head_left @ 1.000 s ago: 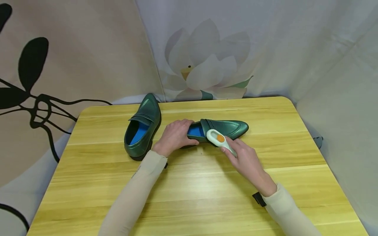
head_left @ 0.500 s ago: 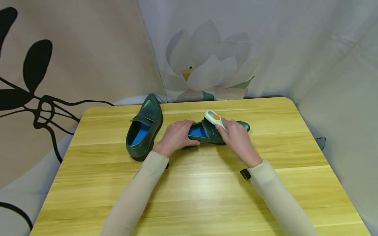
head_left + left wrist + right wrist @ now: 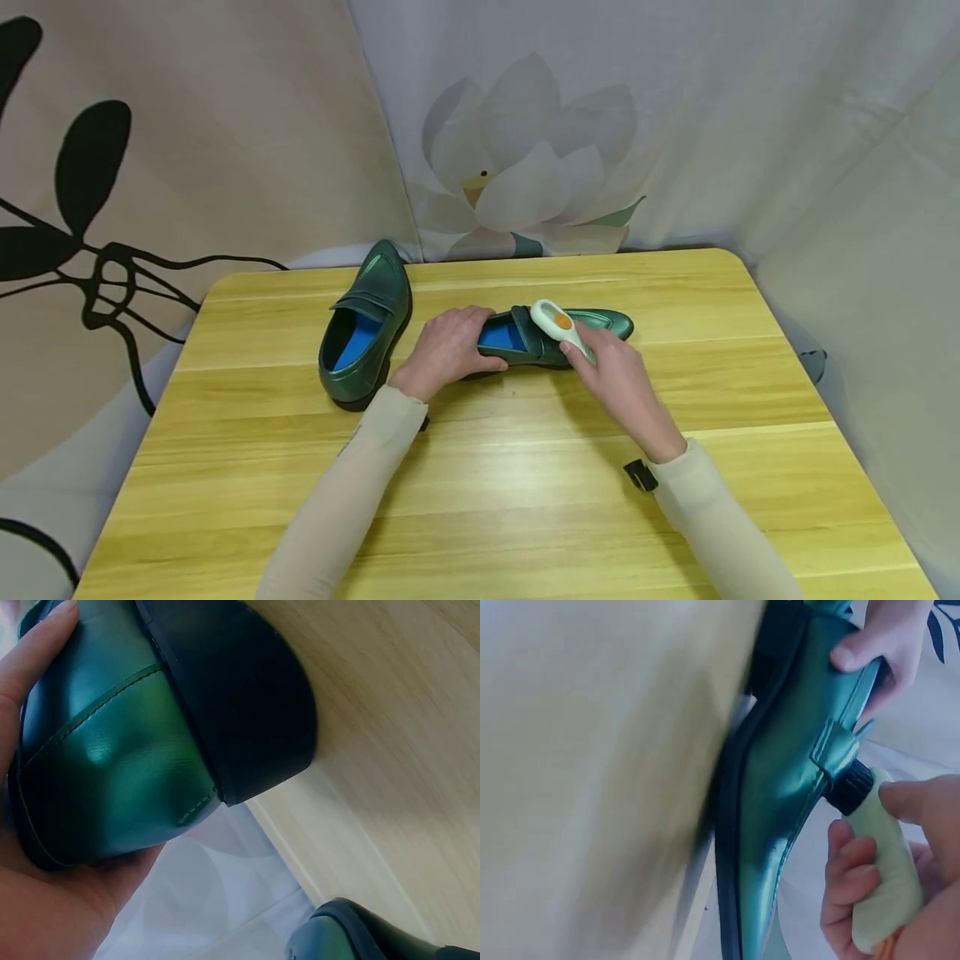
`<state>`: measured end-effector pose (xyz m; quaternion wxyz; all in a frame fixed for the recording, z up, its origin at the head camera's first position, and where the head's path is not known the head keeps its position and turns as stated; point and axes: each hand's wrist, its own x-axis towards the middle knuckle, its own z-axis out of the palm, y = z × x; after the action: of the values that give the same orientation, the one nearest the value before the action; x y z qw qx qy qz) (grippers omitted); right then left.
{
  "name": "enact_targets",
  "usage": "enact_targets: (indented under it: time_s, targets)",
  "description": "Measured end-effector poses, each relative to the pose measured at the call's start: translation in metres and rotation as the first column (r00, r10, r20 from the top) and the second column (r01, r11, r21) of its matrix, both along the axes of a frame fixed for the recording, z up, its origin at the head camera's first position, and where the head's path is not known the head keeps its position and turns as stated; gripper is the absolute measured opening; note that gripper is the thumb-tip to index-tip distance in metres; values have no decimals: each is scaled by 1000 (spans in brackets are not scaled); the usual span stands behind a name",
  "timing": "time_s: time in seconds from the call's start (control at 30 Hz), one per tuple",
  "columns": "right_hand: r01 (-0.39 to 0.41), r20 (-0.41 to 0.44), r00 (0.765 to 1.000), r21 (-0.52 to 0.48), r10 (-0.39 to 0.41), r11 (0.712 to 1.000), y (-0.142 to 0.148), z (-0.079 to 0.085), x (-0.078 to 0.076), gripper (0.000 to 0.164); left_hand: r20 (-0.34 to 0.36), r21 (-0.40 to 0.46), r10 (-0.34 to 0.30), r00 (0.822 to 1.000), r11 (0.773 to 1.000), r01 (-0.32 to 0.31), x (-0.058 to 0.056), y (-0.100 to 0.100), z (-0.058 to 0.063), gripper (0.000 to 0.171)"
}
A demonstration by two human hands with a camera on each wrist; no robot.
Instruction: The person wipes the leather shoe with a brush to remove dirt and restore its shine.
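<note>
A dark green loafer (image 3: 611,320) with a blue insole lies with its toe to the right. My left hand (image 3: 447,350) grips it round the heel; in the left wrist view the thumb lies along one side of the heel (image 3: 124,769). My right hand (image 3: 621,390) holds a white brush (image 3: 546,317) with an orange button. From the right wrist view, the brush's black bristles (image 3: 850,787) touch the shoe's upper by the strap. The matching loafer (image 3: 381,279) stands to the left, toe pointing to the back.
The wooden table (image 3: 510,500) has its back edge just behind the shoes. A pale curtain (image 3: 675,125) with a flower print hangs behind it, and black plant shapes (image 3: 93,167) show at the left.
My right hand has swept the brush from the shoe's near side up over to the far side, then partly back toward me. The left hand has kept its grip on the heel.
</note>
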<state>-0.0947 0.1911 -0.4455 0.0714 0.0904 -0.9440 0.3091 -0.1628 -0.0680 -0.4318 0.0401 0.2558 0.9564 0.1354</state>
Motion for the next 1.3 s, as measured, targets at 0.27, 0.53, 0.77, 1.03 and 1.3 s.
enact_targets:
  time_s: [0.27, 0.53, 0.77, 1.03, 1.3]
  targets:
    - [3, -70, 998, -2, -3, 1000, 10, -11, 40, 50, 1, -15, 5, 1000, 1000, -5, 0, 1, 0, 86]
    - [-7, -138, 990, 12, 8, 1000, 6, -10, 30, 48, -18, -25, 14, 1000, 1000, -14, 1, -2, 0, 86]
    - [23, -119, 993, 95, -11, 995, 3, -6, -6, 48, -17, -16, 1, 1000, 1000, -2, 2, 0, 0, 87]
    - [38, -65, 997, 148, -28, 988, 2, -4, -30, 46, -18, -25, 12, 1000, 1000, -13, 1, 3, -2, 86]
    - [29, -60, 998, 106, -22, 994, 16, -10, 2, 51, -14, -36, 26, 1000, 999, -27, 2, 1, -1, 86]
